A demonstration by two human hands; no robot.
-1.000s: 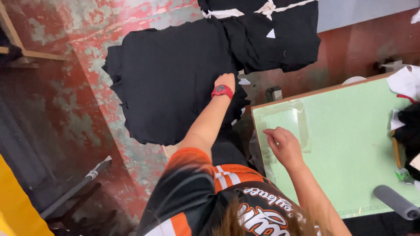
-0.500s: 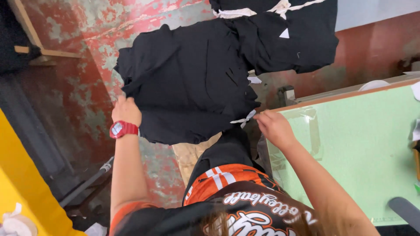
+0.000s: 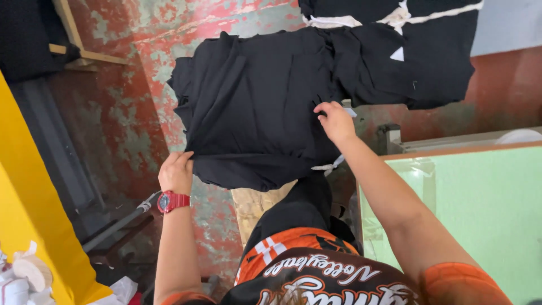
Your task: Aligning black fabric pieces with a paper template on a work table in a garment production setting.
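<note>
The stack of black fabric pieces (image 3: 254, 107) lies straight ahead of the person, spread flat over a low support whose tan lower part shows beneath the near edge, with the worn red and green floor (image 3: 141, 101) around it. Its long axis runs roughly left to right across the view, and the near edge droops over the front of the support. The left hand (image 3: 176, 172) is at the near left corner of the stack, fingers curled and pinched onto the hanging edge of the cloth; a red wristwatch (image 3: 172, 201) sits on that wrist. The right hand (image 3: 335, 120) is farther forward, at the stack's right edge, fingers bent down onto the top layer; whether they grip a fold or only press on it cannot be told. So the two hands stand well apart, one at each end of the long axis, the left nearer the body and the right reaching deeper. A second heap of black garments with white trim (image 3: 406, 51) overlaps the stack's far right side. The green counter (image 3: 480, 214) is off to the right, untouched.

Compared with half a second ago, the left hand has moved from the stack's left side, apart from the cloth, onto its near corner, and the right hand has gone from the near right edge up onto the top layer
</note>
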